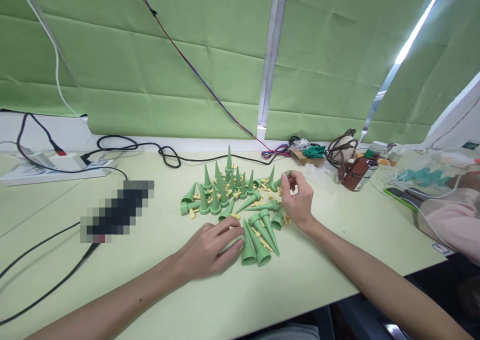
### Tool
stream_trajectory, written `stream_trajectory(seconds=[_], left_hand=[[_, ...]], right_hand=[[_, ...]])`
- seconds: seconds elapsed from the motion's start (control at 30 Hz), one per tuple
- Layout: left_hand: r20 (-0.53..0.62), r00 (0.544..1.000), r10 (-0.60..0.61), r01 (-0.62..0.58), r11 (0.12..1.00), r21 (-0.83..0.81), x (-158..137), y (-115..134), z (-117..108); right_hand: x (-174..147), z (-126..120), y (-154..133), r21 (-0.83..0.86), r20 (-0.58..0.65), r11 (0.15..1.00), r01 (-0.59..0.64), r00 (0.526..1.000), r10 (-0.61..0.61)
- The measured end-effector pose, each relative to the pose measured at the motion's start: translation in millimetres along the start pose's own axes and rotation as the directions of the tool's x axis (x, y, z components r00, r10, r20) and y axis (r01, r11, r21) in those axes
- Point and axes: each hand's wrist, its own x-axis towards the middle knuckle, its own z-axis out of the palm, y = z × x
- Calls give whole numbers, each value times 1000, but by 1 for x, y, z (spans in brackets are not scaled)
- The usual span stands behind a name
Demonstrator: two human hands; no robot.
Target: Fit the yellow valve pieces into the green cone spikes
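Observation:
Green hollow plastic spikes (203, 200), cone-shaped with wide ribbed collars, stand and lie in a cluster mid-table. Small pale yellow T-shaped plastic pieces (192, 213) are scattered among them. At the right side of the cluster, my right hand (298, 199) is closed in a pinch on a green spike (276, 184), partly hidden by the fingers. My left hand (213, 246) rests on the table at the front, fingers loosely bent and apart. Its fingertips are beside a lying green spike (248, 252); whether they touch it I cannot tell.
A dark, pixelated device (120, 210) with cables lies at left, a power strip (56, 170) behind it. At right stand a brown bottle (360, 172) and a bag with brown straps (343, 152). Another person's sleeve (450, 222) and a phone (405, 198) are at far right.

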Motion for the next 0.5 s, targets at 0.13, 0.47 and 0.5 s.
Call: stream_trajectory(seconds=[0.13, 0.47, 0.5], left_hand=[[11, 1000, -5, 5, 1000, -5, -1, -1, 1], [12, 1000, -2, 2, 1000, 7, 1, 1, 0], [16, 1000, 0, -1, 1000, 10, 1, 0, 0]], right_hand=[[-1, 4, 12, -92, 100, 996, -23, 995, 32], [-5, 12, 32, -222, 346, 965, -141, 914, 213], [-5, 12, 32, -220, 349, 965, -144, 912, 216]])
